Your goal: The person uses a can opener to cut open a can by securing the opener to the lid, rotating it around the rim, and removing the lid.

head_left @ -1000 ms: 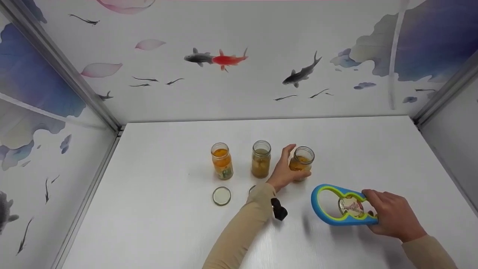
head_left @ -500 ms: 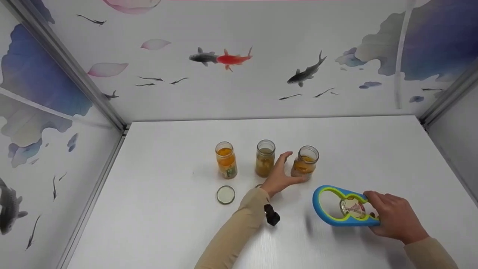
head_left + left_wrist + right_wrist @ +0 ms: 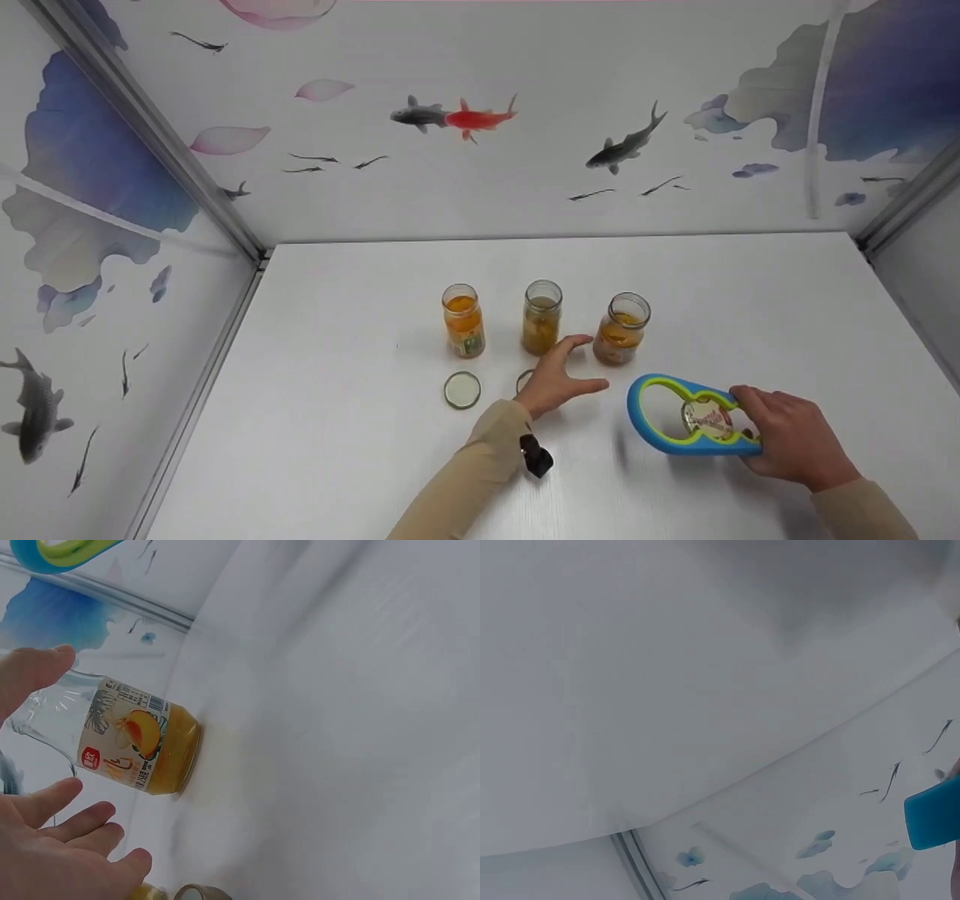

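My left hand [image 3: 553, 381] is spread with thumb and fingers apart, just in front of the rightmost open glass jar [image 3: 620, 334] and touching nothing that I can see. That jar stands upright, and its label with a peach picture [image 3: 142, 733] shows in the left wrist view. My right hand [image 3: 799, 435] grips a blue and green jar opener [image 3: 651, 435] by its narrow end, raised over the table. A printed jar lid [image 3: 706, 418] sits within one of the opener's openings. In the right wrist view only the blue end [image 3: 934, 816] shows.
Two more lidless jars stand to the left: one with orange contents [image 3: 464, 330] and one with dull yellow contents [image 3: 541, 330]. A lid [image 3: 462, 390] lies before the orange one; another lid [image 3: 523, 379] is partly behind my left hand. White patterned walls enclose the white table [image 3: 315, 420].
My left hand has let go of the rightmost jar and drawn back toward me and slightly left. The jar stays standing. My right hand with the opener has barely moved. The head view has shifted slightly.
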{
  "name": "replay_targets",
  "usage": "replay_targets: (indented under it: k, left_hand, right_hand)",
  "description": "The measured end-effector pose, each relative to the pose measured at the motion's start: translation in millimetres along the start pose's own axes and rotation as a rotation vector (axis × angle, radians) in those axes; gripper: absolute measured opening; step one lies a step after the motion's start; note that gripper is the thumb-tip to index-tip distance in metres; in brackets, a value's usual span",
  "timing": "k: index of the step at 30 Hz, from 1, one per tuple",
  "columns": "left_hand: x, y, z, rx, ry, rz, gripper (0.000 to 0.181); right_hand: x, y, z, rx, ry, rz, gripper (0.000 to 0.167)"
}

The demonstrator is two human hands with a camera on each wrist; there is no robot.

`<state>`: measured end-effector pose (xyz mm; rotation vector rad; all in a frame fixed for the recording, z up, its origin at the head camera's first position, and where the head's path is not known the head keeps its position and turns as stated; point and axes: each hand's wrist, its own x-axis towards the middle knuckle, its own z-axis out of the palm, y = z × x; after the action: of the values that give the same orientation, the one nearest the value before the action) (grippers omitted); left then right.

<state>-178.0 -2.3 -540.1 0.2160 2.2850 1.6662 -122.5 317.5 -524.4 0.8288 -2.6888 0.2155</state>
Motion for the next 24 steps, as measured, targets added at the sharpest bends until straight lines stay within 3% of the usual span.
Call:
replay_targets:
  k: [10, 24]
  left_hand:
    - [-11.9, -4.3, -6.0, 0.028, -0.078, 0.051, 0.039]
    - [-21.7, -3.3, -2.3, 0.154, -0.220, 0.079, 0.034]
  right_hand:
    - [1.3, -0.7, 1.3, -0.009, 0.031, -0.025, 0.067]
    - [6.1, -8.5, 0.5, 0.008, -0.009, -0.008, 0.073]
